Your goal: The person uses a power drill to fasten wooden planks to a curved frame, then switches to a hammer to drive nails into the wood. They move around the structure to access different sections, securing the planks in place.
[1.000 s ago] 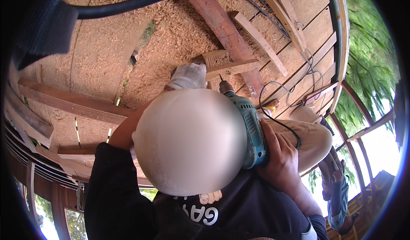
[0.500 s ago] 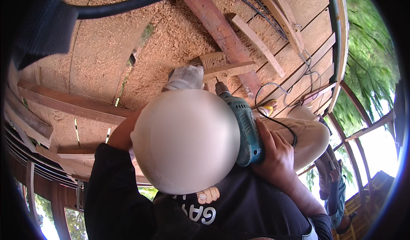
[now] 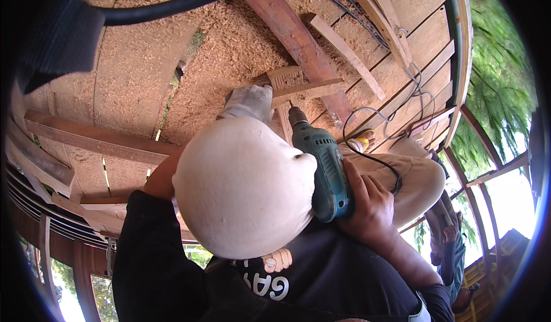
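The floor of wooden planks [image 3: 427, 32] shows narrow gaps and carries a red-brown board [image 3: 293, 32] lying slantwise. Wood shavings [image 3: 224, 52] cover the planks thickly just left of that board and thin out farther left. A long brown beam [image 3: 100, 137] lies well to the board's left. A pale slat [image 3: 347, 55] lies near its right side; farther right of it, a thin cord [image 3: 420, 95] loops loosely.
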Tool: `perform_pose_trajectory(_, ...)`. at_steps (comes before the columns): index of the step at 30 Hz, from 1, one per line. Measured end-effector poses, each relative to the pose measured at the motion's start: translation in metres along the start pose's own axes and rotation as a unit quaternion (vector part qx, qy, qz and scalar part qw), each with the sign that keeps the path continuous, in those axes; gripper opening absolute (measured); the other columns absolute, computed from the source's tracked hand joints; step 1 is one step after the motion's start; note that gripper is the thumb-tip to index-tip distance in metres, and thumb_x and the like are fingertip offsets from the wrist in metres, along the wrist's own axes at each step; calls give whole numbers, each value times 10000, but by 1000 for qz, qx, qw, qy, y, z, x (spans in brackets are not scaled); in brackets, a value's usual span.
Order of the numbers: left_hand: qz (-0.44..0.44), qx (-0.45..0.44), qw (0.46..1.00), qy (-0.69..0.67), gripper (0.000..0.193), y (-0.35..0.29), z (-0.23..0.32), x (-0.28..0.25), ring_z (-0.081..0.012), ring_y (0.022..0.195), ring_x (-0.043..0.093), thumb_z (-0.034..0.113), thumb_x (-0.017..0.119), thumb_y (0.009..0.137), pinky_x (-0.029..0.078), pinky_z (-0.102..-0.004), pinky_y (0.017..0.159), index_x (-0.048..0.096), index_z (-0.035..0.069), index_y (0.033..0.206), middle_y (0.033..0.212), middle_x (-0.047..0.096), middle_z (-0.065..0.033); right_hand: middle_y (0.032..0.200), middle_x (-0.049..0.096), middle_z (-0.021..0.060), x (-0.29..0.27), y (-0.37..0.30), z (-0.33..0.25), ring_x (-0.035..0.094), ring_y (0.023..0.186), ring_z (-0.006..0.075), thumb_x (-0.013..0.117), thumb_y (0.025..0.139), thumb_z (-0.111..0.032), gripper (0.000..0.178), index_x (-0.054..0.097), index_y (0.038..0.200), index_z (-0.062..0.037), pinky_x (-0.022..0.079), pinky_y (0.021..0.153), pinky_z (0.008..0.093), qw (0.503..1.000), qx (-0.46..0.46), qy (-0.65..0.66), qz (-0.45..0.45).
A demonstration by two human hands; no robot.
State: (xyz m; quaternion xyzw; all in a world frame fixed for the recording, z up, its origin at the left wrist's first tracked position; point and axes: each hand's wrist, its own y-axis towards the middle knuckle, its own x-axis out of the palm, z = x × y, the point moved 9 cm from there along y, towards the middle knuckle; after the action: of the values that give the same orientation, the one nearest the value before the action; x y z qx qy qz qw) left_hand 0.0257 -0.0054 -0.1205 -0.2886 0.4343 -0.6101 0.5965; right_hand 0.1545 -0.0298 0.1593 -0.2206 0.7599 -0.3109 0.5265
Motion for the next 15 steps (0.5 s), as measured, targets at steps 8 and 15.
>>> perform_pose_trajectory(8,2,-7,1000,-3,421,2,-2,2,-319,1122,699,341,725,904,538,-429,970,645,58,1204,1135,738,-165,983,709,124,-4,5,0,712,828,293,748,614,-127,815,574,1404,-23,580,698,406,1000,-7,7,-6)
perform_pose_trajectory(15,22,-2,1000,17,418,-1,2,-3,-319,1110,704,344,725,903,539,-431,966,647,56,1196,1108,744,-167,981,707,126,-5,10,1,713,830,296,750,603,-130,836,568,1412,-27,582,702,411,1000,-11,3,-4)
